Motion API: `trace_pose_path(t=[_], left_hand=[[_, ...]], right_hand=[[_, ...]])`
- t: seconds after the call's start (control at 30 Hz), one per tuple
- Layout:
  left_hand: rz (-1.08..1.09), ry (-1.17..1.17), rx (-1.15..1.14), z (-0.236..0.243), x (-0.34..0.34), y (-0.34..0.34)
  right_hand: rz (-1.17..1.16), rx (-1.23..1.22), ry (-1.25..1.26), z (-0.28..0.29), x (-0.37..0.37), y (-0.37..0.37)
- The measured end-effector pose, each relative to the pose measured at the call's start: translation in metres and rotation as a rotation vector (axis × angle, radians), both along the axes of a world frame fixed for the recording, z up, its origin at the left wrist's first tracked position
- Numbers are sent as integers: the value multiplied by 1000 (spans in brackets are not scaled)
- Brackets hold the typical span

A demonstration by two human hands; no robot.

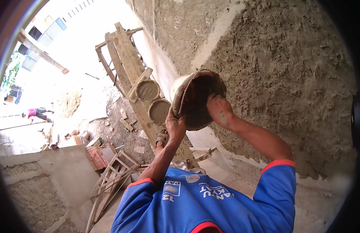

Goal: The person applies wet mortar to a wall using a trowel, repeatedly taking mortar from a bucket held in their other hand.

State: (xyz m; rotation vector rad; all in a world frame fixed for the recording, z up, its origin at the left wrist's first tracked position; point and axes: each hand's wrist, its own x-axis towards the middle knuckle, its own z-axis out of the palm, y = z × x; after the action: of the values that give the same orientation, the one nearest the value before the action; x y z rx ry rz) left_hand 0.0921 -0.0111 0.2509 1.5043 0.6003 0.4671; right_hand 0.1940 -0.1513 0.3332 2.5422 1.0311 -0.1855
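in the head view, we saw a bucket (201,95) tilted at centre frame. the left hand (176,127) had its fingers closed on the rim; the right hand's (220,110) curled at its mouth, their hold unclear to us.

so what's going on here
A person in a blue shirt with red trim holds a tilted, dirty bucket in front of a rough plastered wall. The left hand grips its rim; the right hand is at its open mouth, and whether it holds anything is unclear. Two round tubs sit on wooden planks nearby.
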Motion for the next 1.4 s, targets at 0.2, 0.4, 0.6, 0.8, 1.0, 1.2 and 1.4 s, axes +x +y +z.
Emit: trace_pose_path(t=[0.2, 0.4, 0.6, 0.8, 1.0, 1.2, 1.4], left_hand=[[-3, -38, -164, 0, 6, -3], [-8, -66, 51, 11, 12, -24], [66, -181, -153, 5, 17, -12], [-6, -94, -103, 14, 1, -6], [-44, -67, 18, 16, -4, -13], [-70, 65, 24, -1, -7, -31], [-147, 142, 74, 4, 1, -20]], right_hand=[[92, -239, 219, -15, -28, -9], [-43, -359, -301, 7, 11, 23], [-48, -411, 151, 17, 9, 38], [223, -44, 494, -6, 31, -11], [406, 439, 647, -79, 29, -64], [61, 904, 1007, -63, -33, -46], [-789, 1272, 1778, -80, -48, -75]])
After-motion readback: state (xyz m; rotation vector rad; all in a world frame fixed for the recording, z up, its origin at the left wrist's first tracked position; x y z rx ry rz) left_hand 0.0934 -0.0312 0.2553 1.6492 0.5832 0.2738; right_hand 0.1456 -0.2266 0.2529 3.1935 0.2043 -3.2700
